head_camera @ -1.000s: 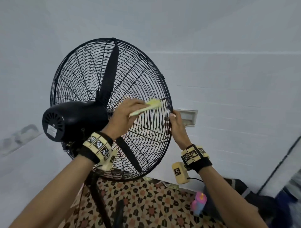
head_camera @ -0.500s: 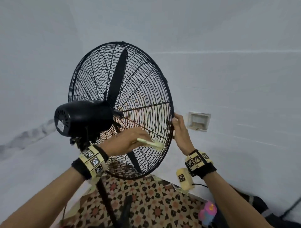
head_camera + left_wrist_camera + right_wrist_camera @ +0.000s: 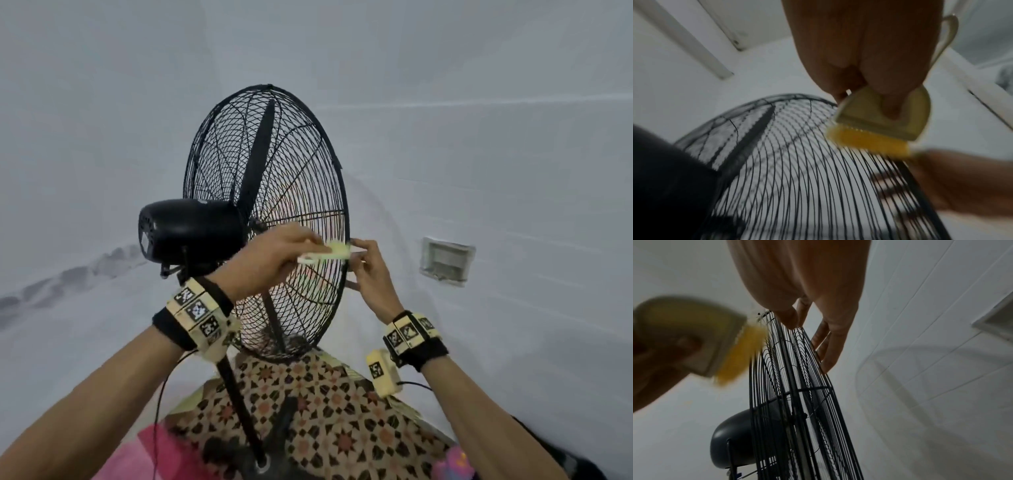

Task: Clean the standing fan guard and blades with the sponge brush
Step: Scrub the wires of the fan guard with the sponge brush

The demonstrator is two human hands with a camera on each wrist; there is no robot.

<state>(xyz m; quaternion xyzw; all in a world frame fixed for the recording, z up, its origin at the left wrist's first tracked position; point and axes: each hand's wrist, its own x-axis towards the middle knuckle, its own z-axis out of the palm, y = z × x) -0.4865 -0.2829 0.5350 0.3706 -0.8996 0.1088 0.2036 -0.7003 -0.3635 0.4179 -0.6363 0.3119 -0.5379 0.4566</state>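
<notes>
A black standing fan appears from behind in the head view, with its motor housing [image 3: 190, 231] to the left and the round wire guard [image 3: 274, 154] in front of it. One dark blade [image 3: 262, 150] points up inside the guard. My left hand [image 3: 294, 246] grips a yellow sponge brush [image 3: 329, 251], whose sponge edge lies against the rear guard wires near the right rim. In the left wrist view the brush [image 3: 879, 120] meets the guard [image 3: 797, 162]. My right hand [image 3: 359, 263] pinches the rim, thumb behind and fingers [image 3: 828, 340] on the front wires of the guard [image 3: 797, 386].
The fan pole [image 3: 239, 404] runs down to a patterned mat [image 3: 325, 411] on the floor. A white tiled wall stands close behind the fan, with a recessed box [image 3: 447, 262] to the right. Pink cloth [image 3: 164, 452] and a pink object [image 3: 452, 462] lie at the bottom.
My left hand has swept the brush from the lower guard wires up to mid-height by the right rim. The right hand keeps its hold on the rim. The view has swung left.
</notes>
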